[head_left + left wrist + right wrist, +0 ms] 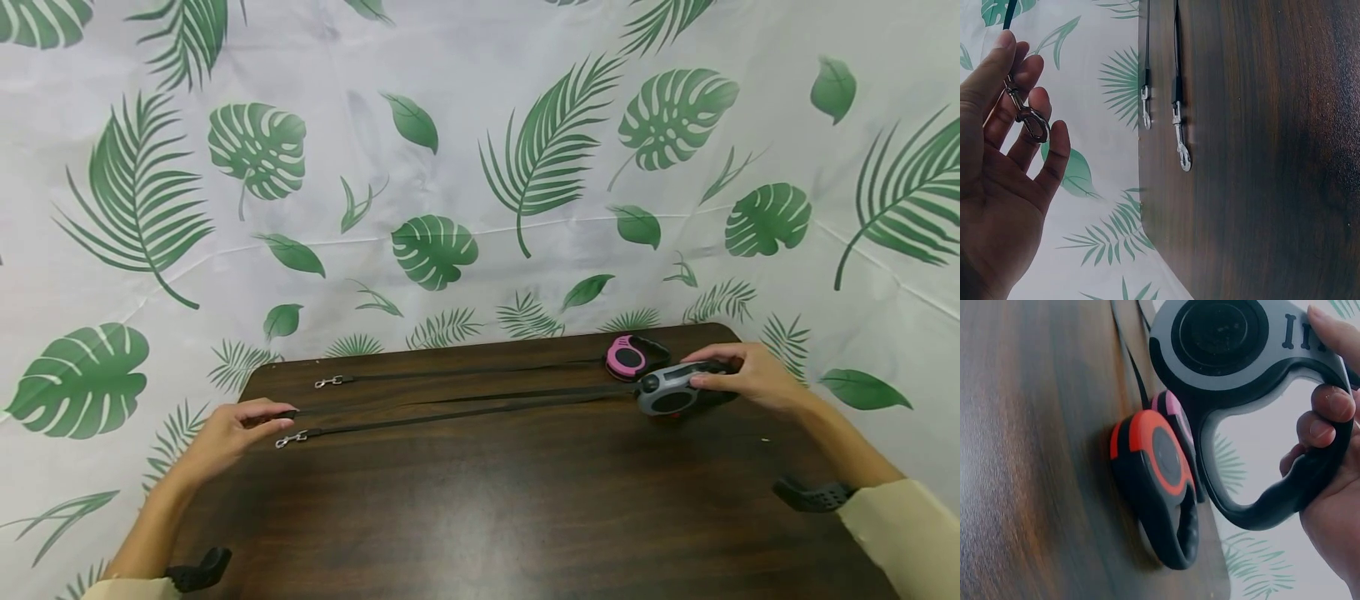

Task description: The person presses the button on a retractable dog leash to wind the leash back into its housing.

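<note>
The right grip (pixel 757 379), toward 4 o'clock in the head view, has its fingers curled through the handle of the gray leash (pixel 670 402); the left grip (pixel 236 429), at 8 o'clock, pinches the clip end of its strap. The strap runs between them above the counter (pixel 465 517), where the pink leash (pixel 625 358) sits at 10 o'clock from the gray case. The step in hand looks to be holding the gray leash stretched out; the next move would call for keeping the strap straight and off its neighbours.

The right wrist view shows an orange leash (pixel 1154 453) standing on the counter at 7 o'clock from the gray case, mostly hidden in the head view. The left wrist view alone shows the metal clip (pixel 1022 114) hanging before the fingers, while two more clips lie on the counter at 2 o'clock from the palm.
</note>
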`<state>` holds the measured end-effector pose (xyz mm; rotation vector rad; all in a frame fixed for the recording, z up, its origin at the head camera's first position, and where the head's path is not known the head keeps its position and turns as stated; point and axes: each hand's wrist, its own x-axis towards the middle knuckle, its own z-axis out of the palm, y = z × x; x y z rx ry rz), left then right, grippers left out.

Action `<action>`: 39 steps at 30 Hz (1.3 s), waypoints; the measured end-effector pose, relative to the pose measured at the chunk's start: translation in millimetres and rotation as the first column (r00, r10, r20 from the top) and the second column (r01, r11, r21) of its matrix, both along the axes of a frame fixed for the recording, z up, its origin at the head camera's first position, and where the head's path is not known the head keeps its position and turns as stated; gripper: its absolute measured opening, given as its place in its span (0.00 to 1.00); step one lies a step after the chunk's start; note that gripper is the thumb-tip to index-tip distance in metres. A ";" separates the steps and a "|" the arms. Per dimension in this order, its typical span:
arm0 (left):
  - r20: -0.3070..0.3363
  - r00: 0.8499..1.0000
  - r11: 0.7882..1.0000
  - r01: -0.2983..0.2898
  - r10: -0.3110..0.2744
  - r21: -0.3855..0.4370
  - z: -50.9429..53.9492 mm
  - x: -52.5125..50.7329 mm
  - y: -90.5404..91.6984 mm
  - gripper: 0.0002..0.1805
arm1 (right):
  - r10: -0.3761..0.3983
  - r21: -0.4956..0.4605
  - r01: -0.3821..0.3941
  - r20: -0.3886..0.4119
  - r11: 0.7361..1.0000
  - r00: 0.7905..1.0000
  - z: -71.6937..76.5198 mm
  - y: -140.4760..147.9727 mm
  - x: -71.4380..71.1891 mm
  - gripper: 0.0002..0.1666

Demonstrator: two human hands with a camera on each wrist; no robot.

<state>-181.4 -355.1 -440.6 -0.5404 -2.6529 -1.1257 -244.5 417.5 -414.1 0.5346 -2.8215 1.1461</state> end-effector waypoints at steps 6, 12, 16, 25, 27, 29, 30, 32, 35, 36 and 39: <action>0.020 1.000 1.000 -0.013 0.013 0.002 -2.2 0.9 0.4 0.11 | 0.011 -0.034 -0.010 0.014 0.999 1.000 0.0 -8.1 1.4 0.15; 0.032 0.999 0.999 0.007 -0.008 0.036 -3.5 1.3 4.6 0.11 | 0.024 -0.068 -0.023 0.013 0.997 1.000 -1.1 -13.9 3.8 0.17; 0.035 0.999 0.999 0.011 -0.012 0.036 -3.6 0.7 7.7 0.11 | 0.033 -0.070 -0.033 0.001 0.997 0.999 -2.2 -17.3 4.9 0.16; 0.033 0.998 0.996 0.057 -0.060 0.074 -4.4 -1.1 13.7 0.10 | 0.077 -0.137 -0.071 0.037 0.988 0.996 -5.2 -26.4 4.3 0.15; 0.031 0.997 0.995 0.061 -0.064 0.080 -4.8 -1.8 15.5 0.10 | 0.075 -0.134 -0.069 0.039 0.989 0.996 -5.6 -29.1 3.6 0.15; 0.029 0.997 0.994 0.069 -0.072 0.085 -5.5 -2.9 17.3 0.10 | 0.074 -0.132 -0.069 0.037 0.989 0.997 -6.3 -31.6 2.6 0.15; 0.030 0.997 0.993 0.075 -0.078 0.089 -5.7 -3.4 18.3 0.10 | 0.073 -0.130 -0.068 0.034 0.989 0.997 -6.5 -32.7 2.3 0.15; 0.029 0.996 0.992 0.084 -0.087 0.098 -6.2 -4.5 20.4 0.11 | 0.071 -0.129 -0.066 0.032 0.989 0.997 -6.8 -34.7 1.5 0.15; 0.028 0.994 0.989 0.099 -0.103 0.110 -7.4 -5.2 22.8 0.11 | 0.079 -0.132 -0.073 0.034 0.988 0.996 -7.6 -37.5 0.9 0.15; 0.027 0.994 0.988 0.101 -0.104 0.113 -8.1 -5.5 23.5 0.11 | 0.086 -0.136 -0.081 0.034 0.987 0.996 -7.9 -38.4 1.0 0.15; 0.022 0.994 0.987 0.108 -0.112 0.121 -10.8 -6.2 24.2 0.11 | 0.111 -0.153 -0.105 0.033 0.983 0.993 -8.3 -41.2 1.1 0.15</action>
